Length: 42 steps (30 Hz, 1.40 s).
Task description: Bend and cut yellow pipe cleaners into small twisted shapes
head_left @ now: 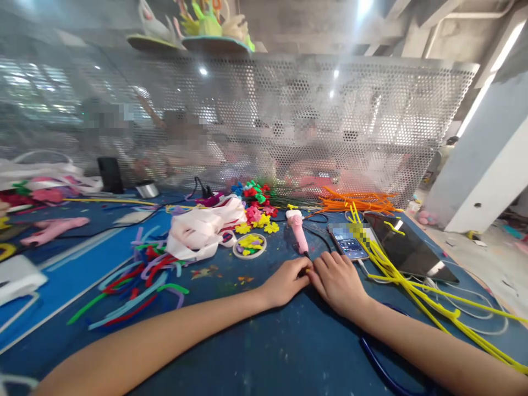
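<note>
My left hand (287, 281) and my right hand (339, 279) meet fingertip to fingertip over the blue table, both with closed fingers. A tiny yellow bit shows between the fingertips; what it belongs to is hidden. Just beyond them lies a pink and white glue gun (298, 231), its cord end near my fingers. A round dish (264, 248) of small yellow and purple pieces is beyond my left hand. Right of the glue gun, a lit phone (350, 245) lies partly under yellow pipe cleaners (381, 261).
Coloured pipe cleaner pieces (136, 294) and pale ribbon (193, 234) lie to the left. Fuzzy flowers (258, 212), orange stems (358, 202) and a dark tablet (416, 250) are farther back. A perforated metal panel (256, 121) stands behind the table. White cables run at the right.
</note>
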Available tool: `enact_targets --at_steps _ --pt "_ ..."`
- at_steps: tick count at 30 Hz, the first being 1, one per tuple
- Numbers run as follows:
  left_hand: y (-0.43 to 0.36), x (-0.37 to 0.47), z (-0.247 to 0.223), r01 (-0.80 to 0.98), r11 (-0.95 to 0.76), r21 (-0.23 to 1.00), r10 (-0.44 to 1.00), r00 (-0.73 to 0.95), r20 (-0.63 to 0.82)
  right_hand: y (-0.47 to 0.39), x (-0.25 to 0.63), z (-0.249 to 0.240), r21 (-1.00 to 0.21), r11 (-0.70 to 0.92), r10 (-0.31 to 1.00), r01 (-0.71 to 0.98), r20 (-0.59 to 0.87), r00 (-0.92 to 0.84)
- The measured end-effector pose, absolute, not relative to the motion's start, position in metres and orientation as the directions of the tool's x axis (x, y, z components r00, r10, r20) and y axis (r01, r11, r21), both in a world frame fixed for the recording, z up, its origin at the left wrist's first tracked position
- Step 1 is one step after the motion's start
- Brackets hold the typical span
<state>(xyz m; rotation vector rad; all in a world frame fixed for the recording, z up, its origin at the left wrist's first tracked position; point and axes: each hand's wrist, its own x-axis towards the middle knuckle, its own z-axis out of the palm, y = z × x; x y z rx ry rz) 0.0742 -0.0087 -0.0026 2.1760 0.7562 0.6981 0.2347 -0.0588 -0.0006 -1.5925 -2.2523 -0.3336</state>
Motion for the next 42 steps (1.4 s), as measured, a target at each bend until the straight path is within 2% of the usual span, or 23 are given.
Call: enact_targets --at_steps 2,5,9,14,18,27,30,37,42 --pt "-0.005 0.074 -0.004 0.229 -0.503 0.833 0.705 0.666 0.243 -0.052 0.238 -0.003 -0.239 0.452 0.849 0.859 0.411 -0.332" --pt "-0.001 0.075 -0.006 0.089 -0.373 0.923 0.732 0.639 0.235 -0.045 0.242 -0.005 -0.542 0.515 0.845 0.664 0.451 -0.287" --pt "0.001 0.076 -0.005 -0.03 -0.265 0.964 0.764 0.603 0.229 -0.042 0.245 -0.007 -0.743 0.483 0.876 0.463 0.403 -0.266" --pt "0.001 0.075 -0.008 -0.119 -0.157 0.98 0.749 0.633 0.197 -0.041 0.245 -0.009 -0.931 0.309 0.915 0.195 0.236 -0.327" --pt "0.002 0.075 -0.009 -0.14 -0.068 0.988 0.734 0.664 0.145 -0.039 0.245 -0.009 -0.964 0.25 0.916 0.096 0.203 -0.346" --pt "0.001 0.075 -0.003 -0.076 -0.125 0.989 0.693 0.707 0.142 -0.04 0.243 -0.007 -0.979 0.203 0.941 0.017 0.19 -0.281" --pt "-0.002 0.076 -0.006 -0.036 -0.163 0.986 0.676 0.724 0.138 -0.04 0.244 -0.006 -0.974 0.224 0.951 0.042 0.209 -0.229" --pt "-0.007 0.074 -0.01 0.045 -0.341 0.939 0.695 0.685 0.219 -0.039 0.246 -0.009 -0.96 0.239 0.953 0.146 0.204 -0.224" --pt "-0.004 0.076 -0.011 0.034 -0.273 0.961 0.714 0.676 0.179 -0.039 0.247 -0.012 -0.925 0.302 0.947 0.229 0.265 -0.18"
